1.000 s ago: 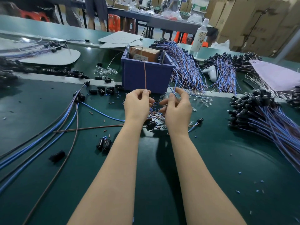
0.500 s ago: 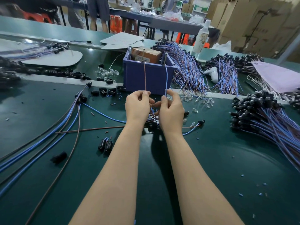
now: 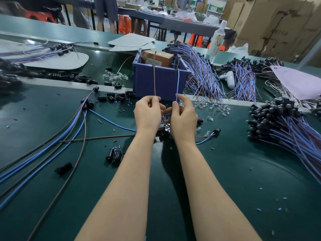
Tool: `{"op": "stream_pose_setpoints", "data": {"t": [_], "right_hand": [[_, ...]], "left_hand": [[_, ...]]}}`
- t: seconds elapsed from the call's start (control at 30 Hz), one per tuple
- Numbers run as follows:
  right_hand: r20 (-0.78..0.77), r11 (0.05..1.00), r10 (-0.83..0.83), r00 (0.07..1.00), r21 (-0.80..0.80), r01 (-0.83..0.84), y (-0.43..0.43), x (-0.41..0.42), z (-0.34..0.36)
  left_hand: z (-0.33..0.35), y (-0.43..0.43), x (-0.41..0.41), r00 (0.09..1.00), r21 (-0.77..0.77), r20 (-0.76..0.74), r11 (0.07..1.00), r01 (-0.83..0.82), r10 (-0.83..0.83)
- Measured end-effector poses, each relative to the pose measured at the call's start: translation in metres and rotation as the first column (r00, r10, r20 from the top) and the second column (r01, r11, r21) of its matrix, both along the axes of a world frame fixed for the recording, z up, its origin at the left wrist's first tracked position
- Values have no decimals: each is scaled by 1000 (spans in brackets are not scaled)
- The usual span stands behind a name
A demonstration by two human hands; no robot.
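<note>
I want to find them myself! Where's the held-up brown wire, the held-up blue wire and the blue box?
brown wire [image 3: 154, 77], head view, its upright middle.
blue wire [image 3: 177, 84], head view, its upright middle.
blue box [image 3: 165, 82], head view, front wall.

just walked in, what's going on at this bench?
A person is doing wire assembly by hand. The left hand pinches a thin brown wire and the right hand pinches a blue wire. Both wires stand upright side by side in front of the blue bin. Black sockets lie loose on the green table, and a wire bundle with black ends is piled at the right.
</note>
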State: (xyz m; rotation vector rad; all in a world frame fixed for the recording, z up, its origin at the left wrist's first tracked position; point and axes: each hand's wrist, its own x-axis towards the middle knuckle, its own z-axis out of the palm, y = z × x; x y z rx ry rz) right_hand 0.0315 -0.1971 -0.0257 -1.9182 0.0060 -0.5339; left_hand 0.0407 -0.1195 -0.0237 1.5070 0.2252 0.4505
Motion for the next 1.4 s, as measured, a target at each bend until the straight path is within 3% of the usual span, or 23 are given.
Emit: {"op": "stream_pose_setpoints", "data": {"t": [0.3,0.47,0.73,1.07,1.17,1.3,1.4], "right_hand": [[-19,989,-45,999,138,47,-1,0,0],[-32,998,-32,999,60,33,2,0,1],[0,998,-35,999,-47,35,2,-1,2],[-1,998,-32,1000,-46,31,1,0,2],[-23,998,47,999,-46,-48,0,-3,7],[-82,955,249,965,-143,-258,-6,-12,25],[-53,905,231,972,-355,-234,-25,-15,43]], "left_hand": [[0,-4,-5,994,120,99,991,-54,42],[-2,-1,-1,995,91,62,993,-79,74],[-3,0,3,999,77,20,997,30,-31],[1,-2,0,997,47,9,996,74,-74],[6,0,-1,996,50,9,995,91,-91],[24,2,-8,978,-4,58,980,199,-199],[46,-10,-15,947,125,180,961,247,-267]]}}
